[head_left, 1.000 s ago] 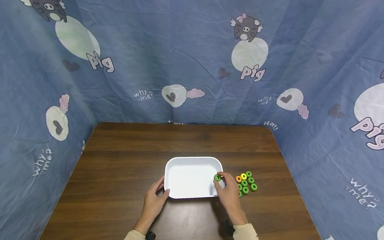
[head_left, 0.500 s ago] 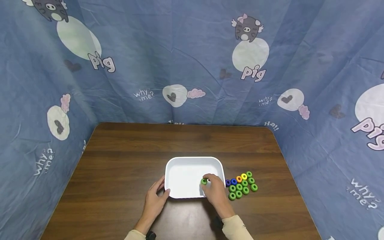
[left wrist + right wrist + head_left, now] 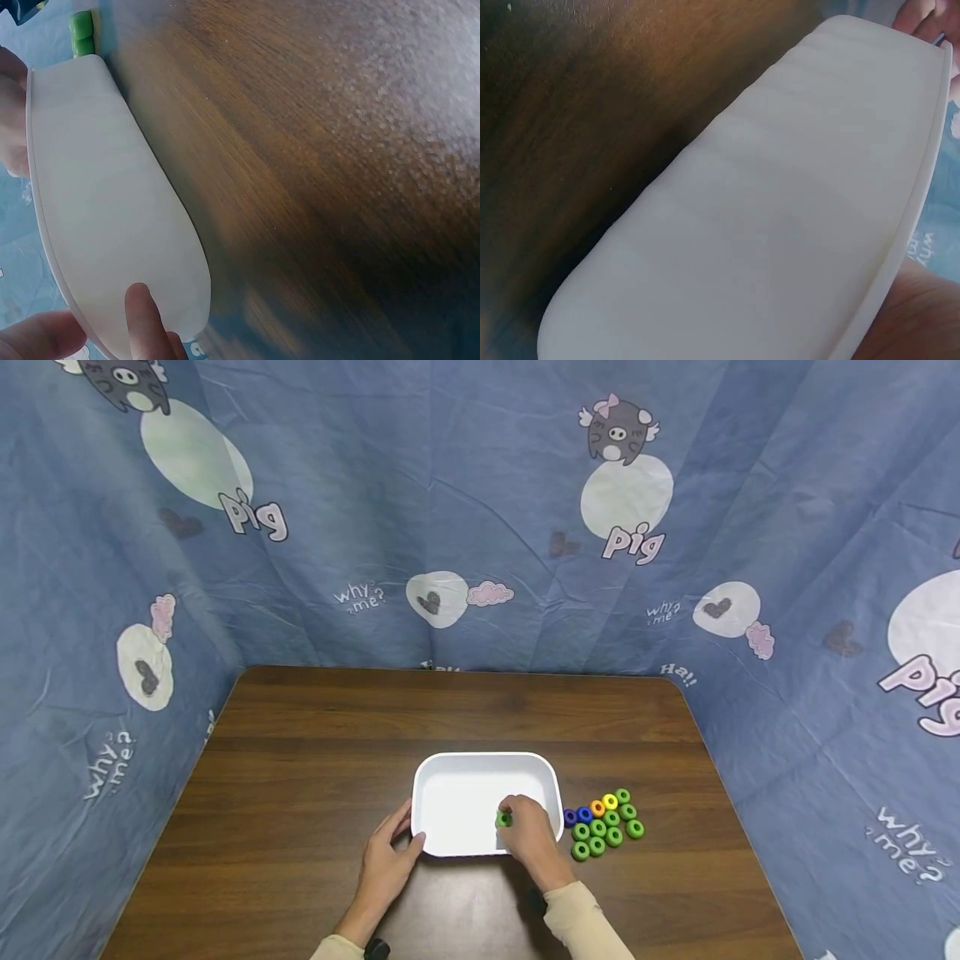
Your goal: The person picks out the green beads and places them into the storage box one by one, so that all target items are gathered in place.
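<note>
My right hand [image 3: 530,835] pinches a green ring-shaped bead [image 3: 504,819] low inside the white tray [image 3: 457,802], right of its middle. In the right wrist view, the tray's outer wall [image 3: 735,202] hides most of that hand and the bead. My left hand [image 3: 387,864] holds the tray's near left corner, thumb at the front and fingers along the left side. The left wrist view shows a fingertip [image 3: 141,300] against the outer wall and another finger [image 3: 52,335] at the rim.
Beside the tray's right end, several green ring beads [image 3: 614,835] lie on the brown wooden table [image 3: 315,735]. A purple [image 3: 570,817], a blue [image 3: 584,814], an orange [image 3: 597,808] and a yellow bead [image 3: 610,801] form a line there. A blue printed curtain [image 3: 480,527] hangs behind.
My right hand has carried the green bead leftward from over the tray's right rim and down into the tray. The left hand and the tray have stayed in place.
</note>
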{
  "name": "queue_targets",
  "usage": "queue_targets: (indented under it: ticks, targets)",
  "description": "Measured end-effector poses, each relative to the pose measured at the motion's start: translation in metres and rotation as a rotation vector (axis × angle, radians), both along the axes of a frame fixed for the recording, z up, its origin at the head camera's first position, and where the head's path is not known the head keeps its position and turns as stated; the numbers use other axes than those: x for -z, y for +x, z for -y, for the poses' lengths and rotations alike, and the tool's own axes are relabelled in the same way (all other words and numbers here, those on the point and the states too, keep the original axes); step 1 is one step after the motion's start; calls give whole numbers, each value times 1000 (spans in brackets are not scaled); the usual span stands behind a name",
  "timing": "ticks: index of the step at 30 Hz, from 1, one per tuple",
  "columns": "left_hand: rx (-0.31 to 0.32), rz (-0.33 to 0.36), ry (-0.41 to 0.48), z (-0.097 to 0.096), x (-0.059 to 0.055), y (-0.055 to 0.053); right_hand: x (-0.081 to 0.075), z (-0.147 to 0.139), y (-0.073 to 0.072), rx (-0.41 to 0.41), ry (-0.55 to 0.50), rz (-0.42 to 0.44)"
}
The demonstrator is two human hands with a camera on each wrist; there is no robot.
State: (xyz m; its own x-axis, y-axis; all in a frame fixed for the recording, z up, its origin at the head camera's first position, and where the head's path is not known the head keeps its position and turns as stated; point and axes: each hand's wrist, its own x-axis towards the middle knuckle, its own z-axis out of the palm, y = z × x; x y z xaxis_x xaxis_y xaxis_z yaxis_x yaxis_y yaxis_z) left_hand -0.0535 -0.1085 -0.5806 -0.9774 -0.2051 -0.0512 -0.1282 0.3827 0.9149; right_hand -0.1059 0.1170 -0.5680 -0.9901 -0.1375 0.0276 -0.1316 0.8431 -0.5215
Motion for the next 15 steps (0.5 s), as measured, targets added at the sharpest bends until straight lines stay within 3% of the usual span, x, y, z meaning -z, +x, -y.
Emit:
queue_targets:
  ticks: [15]
  targets:
    - [-6, 6, -7, 1, 0, 1, 1, 3, -3, 15, 4, 34]
